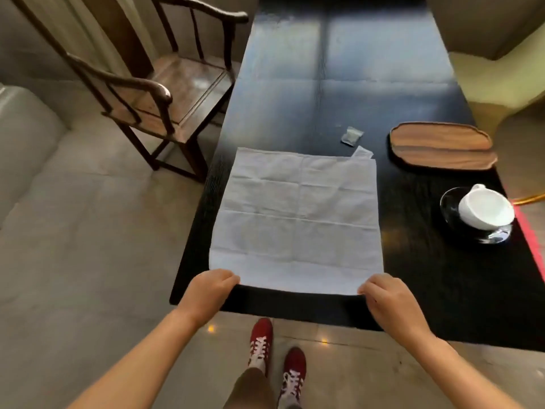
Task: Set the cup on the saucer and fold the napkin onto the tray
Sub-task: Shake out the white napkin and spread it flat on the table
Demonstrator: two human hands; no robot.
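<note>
Pinching, left hand (pixel 211 292): I see my fingers closed on the near left corner of the napkin (pixel 298 219), just past the near edge of the desk (pixel 442 305).
Right hand (pixel 386 299): closed the same way on the near right corner of the napkin, thumb and fingertips nipping the cloth.
Napkin: pale, square, opened out flat with its fold creases showing; it lies on the near left part of the desk, its left side running along the desk's left edge, its near edge lifted slightly between my hands.
Cup (pixel 486 209): white, lying tipped on its side on the saucer (pixel 451 214), mouth facing toward me, handle at the far side.
Saucer: dark and glossy, close to the desk's right edge, well to the right of the napkin.
Tray (pixel 442 147): wooden, oval, empty as far as I can see, at the right edge of the desk beyond the saucer.
Small packet (pixel 351 136): pale, on the desk between the napkin's far right corner and the tray; I cannot tell what it is.
Paper scrap (pixel 362 152): white, peeking out at the napkin's far right corner.
Chair (pixel 165 93): dark wood, standing on the floor beside the desk's left edge.
Shoes (pixel 277 358): red with white laces, on the floor below the desk's near edge.
</note>
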